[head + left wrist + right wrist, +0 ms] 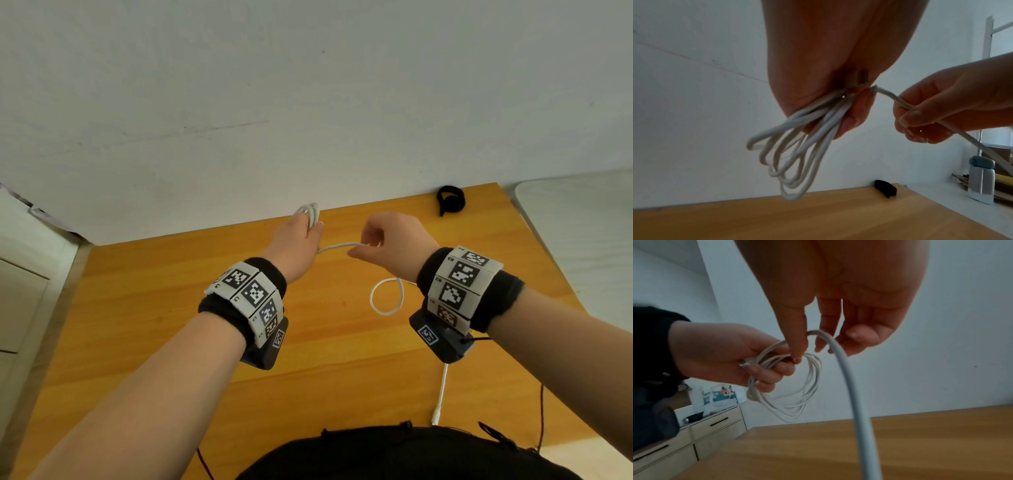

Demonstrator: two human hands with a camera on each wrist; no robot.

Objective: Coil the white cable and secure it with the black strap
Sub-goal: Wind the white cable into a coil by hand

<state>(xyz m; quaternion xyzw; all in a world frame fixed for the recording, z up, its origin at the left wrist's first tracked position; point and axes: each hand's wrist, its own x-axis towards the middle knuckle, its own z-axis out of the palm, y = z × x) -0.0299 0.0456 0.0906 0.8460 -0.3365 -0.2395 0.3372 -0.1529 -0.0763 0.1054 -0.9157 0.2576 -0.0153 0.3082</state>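
left hand [301, 236] grips white cable [797, 154] coils; right hand [394, 240] pinches strand; no legible writing.

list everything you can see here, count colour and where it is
white cable: 1, white, several loops bunched in the left hand, free end trailing over the table
black strap: 1, black, far edge of the table by the wall
table: 1, orange-brown wood, under both hands
drawer unit: 1, pale wood with dark handles, left of the table
bottle: 1, white with grey-blue cap, on the white surface right of the table
wrist bands: 2, black with black-and-white markers
left hand: grips the coil
right hand: pinches the free cable run
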